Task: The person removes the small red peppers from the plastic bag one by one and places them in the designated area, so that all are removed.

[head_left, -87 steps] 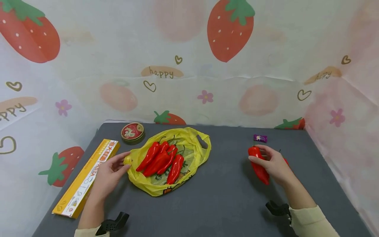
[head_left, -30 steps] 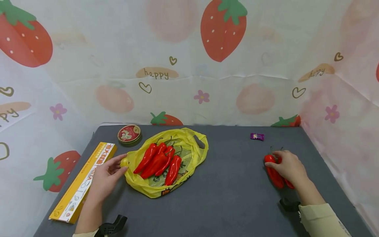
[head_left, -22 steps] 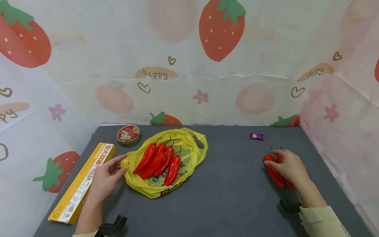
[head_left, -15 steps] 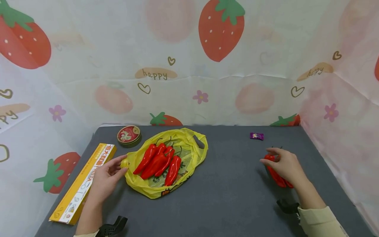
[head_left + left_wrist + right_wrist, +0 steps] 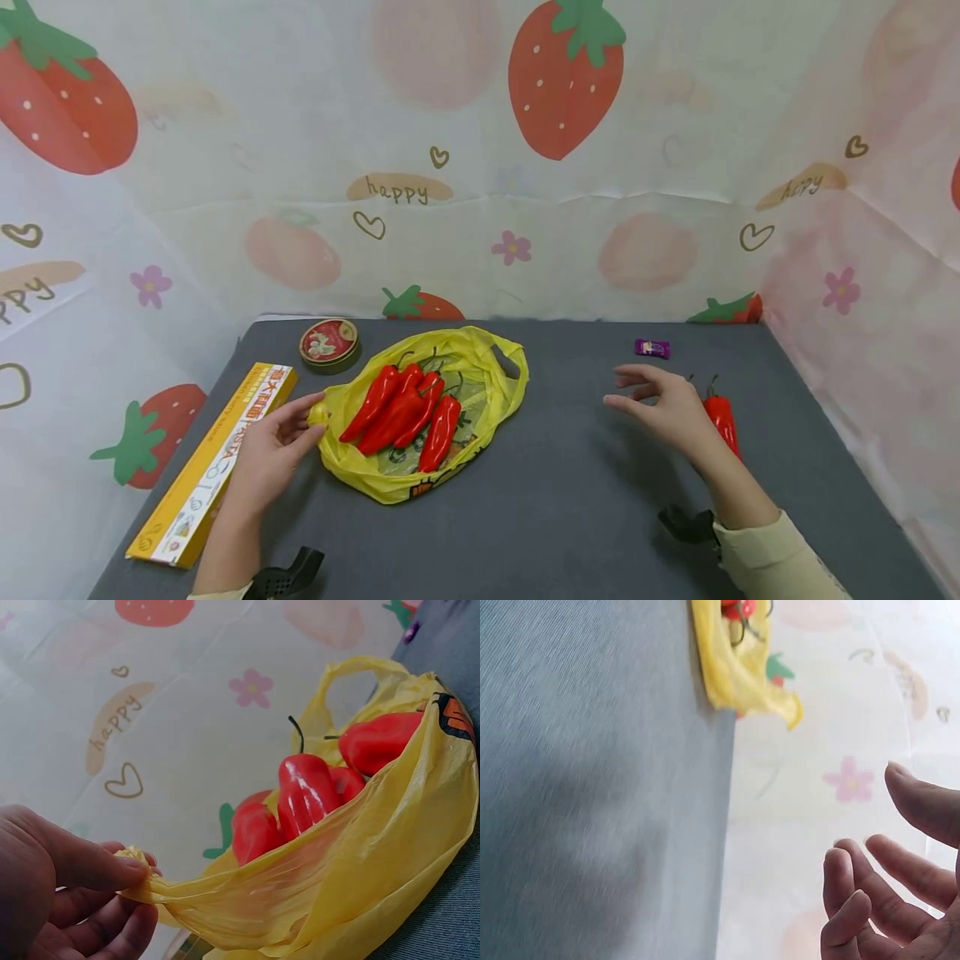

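My left hand point(image 5: 266, 458) pinches the left edge of a yellow plastic bag point(image 5: 367, 487) between thumb and fingers, as the left wrist view also shows. Several glossy red chili peppers point(image 5: 393, 417) with dark stems lie in the spread bag. My right hand point(image 5: 667, 412) hovers over the grey table with thumb and fingers apart and nothing between them; the right wrist view shows the same bare fingers point(image 5: 900, 859). Just right of that hand, partly hidden behind it and the wrist, lies a red pepper point(image 5: 722, 421). A second stem shows beside it.
A yellow and white pasta box point(image 5: 213, 467) lies along the table's left side. Behind it stands a round red-lidded tin point(image 5: 330, 343). A small purple wrapped candy point(image 5: 652, 348) lies near the back edge, beyond my right hand. A strawberry-print cloth point(image 5: 570, 242) hangs behind.
My right hand carried a red pepper rightward, set it beside another one and let go. Now it has moved back left, bare. My left hand has kept its pinch on the bag.
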Tool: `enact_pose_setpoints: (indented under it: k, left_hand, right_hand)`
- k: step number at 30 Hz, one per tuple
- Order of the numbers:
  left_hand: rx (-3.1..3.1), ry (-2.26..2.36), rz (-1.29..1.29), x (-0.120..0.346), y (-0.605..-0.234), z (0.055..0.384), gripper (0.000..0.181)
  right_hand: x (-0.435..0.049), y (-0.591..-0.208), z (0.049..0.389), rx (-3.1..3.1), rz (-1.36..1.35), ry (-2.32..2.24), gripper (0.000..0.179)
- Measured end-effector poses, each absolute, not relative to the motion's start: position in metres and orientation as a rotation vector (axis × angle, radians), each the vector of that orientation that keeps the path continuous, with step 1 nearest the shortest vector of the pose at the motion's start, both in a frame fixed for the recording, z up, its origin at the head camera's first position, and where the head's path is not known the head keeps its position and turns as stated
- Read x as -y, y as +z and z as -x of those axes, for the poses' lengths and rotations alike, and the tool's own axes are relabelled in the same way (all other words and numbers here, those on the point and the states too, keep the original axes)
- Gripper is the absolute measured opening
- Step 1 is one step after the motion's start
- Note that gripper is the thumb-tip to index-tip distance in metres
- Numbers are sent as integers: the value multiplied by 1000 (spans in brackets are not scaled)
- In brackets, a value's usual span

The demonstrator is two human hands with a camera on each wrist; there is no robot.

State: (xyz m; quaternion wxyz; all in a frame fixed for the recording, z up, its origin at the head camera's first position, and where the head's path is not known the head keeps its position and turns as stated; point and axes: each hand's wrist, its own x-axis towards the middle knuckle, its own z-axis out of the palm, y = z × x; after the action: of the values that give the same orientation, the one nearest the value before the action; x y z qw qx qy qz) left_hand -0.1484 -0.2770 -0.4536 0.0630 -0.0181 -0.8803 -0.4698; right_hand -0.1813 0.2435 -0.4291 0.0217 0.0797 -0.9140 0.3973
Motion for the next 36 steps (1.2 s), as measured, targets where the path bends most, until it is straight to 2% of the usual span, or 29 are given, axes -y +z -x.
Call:
enact_pose_setpoints:
  k: [20, 36]
  left_hand:
    - [2661, -1419, 43, 278, -451, 149, 45]
    - [2663, -1414, 45, 277, -454, 148, 45]
  right_hand:
    - [-169, -425, 197, 2840, -373, 1364, 49]
    - [-117, -443, 214, 2830, -523, 1533, 48]
